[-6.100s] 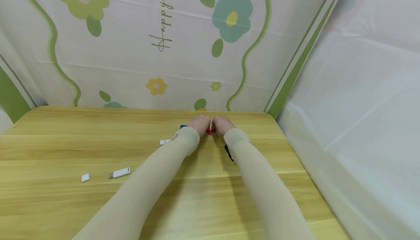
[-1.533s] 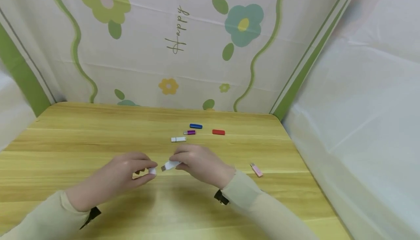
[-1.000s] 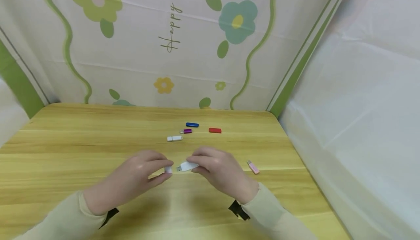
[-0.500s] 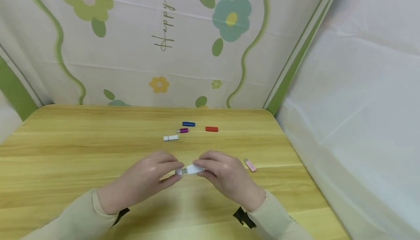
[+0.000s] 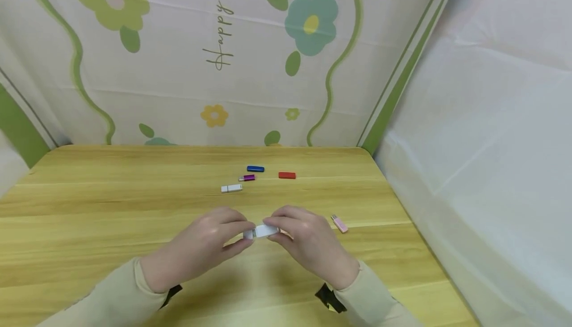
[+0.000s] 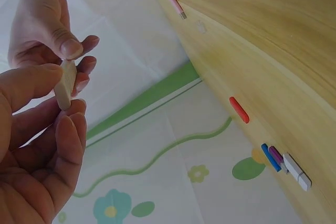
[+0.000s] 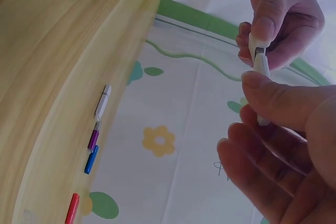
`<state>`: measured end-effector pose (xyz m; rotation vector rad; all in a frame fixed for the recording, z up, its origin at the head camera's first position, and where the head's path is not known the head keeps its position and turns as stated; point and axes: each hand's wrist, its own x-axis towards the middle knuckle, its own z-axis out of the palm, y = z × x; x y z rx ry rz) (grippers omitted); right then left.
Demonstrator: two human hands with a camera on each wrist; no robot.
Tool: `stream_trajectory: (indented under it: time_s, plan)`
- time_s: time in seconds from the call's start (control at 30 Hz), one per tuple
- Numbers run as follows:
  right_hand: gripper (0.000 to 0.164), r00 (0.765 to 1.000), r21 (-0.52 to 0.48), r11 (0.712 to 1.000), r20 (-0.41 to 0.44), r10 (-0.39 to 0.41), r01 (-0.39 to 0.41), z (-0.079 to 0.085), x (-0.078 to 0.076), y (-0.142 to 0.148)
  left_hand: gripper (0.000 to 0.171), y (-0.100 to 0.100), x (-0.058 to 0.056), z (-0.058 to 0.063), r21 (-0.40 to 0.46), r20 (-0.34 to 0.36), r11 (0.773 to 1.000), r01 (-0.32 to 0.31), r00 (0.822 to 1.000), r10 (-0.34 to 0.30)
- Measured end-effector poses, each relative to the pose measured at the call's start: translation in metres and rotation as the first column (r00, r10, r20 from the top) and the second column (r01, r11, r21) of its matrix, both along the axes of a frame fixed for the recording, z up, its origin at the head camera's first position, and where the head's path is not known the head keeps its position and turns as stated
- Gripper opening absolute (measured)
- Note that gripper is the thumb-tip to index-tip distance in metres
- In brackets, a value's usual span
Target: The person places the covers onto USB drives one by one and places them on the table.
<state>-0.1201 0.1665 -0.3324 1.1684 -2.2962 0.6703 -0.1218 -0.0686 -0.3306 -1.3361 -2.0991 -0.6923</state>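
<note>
Above the middle of the table, my left hand (image 5: pixel 196 245) pinches a small white cap (image 5: pixel 248 234) between thumb and fingers. My right hand (image 5: pixel 313 242) grips a white USB stick (image 5: pixel 266 230) by its rear end. The stick's metal connector points left and sits partly inside the cap; a short strip of metal (image 7: pixel 260 51) still shows between the two in the right wrist view. In the left wrist view, the pale piece (image 6: pixel 65 85) is seen edge-on, and fingers cover much of it.
Toward the back lie a capped white USB stick (image 5: pixel 231 188), a purple one (image 5: pixel 247 178) with bare connector, a blue stick (image 5: pixel 255 169) and a red one (image 5: pixel 287 175). A pink USB stick (image 5: pixel 339 224) lies at right. A printed curtain (image 5: pixel 178 69) hangs behind the wooden table (image 5: pixel 111 203).
Earlier the hands were at the red stick, with white cap and stick on the table at left. Both were picked up, brought together, and the connector has entered the cap.
</note>
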Motion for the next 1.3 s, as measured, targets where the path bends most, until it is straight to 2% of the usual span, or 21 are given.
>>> stream_trajectory:
  time_s: [0.33,0.53,0.7,1.0,1.3]
  plan:
    - [0.025,0.999,0.009,0.999,0.010,-0.046,0.046,-0.003,0.000,-0.005,0.030,0.004,-0.001,-0.002,0.020,0.001,0.999,-0.037,0.999,0.037]
    - [0.024,0.998,0.019,0.998,0.004,-0.065,0.065,-0.003,0.001,-0.008,0.028,0.001,-0.001,-0.003,-0.012,0.077,0.999,-0.053,0.996,0.054]
    - [0.023,0.996,0.046,0.995,0.024,-0.087,0.086,-0.004,0.002,-0.010,0.028,0.000,0.000,-0.002,-0.084,0.133,0.995,-0.050,0.989,0.061]
    - [0.020,0.995,0.109,0.990,0.043,-0.092,0.086,-0.003,0.003,-0.015,0.022,0.004,-0.003,-0.003,-0.168,0.084,0.984,-0.055,0.994,0.070]
    - [0.019,0.986,0.175,0.976,0.085,-0.144,0.127,-0.001,-0.007,-0.014,0.018,0.010,-0.016,-0.009,-0.170,0.211,0.984,-0.059,0.973,0.095]
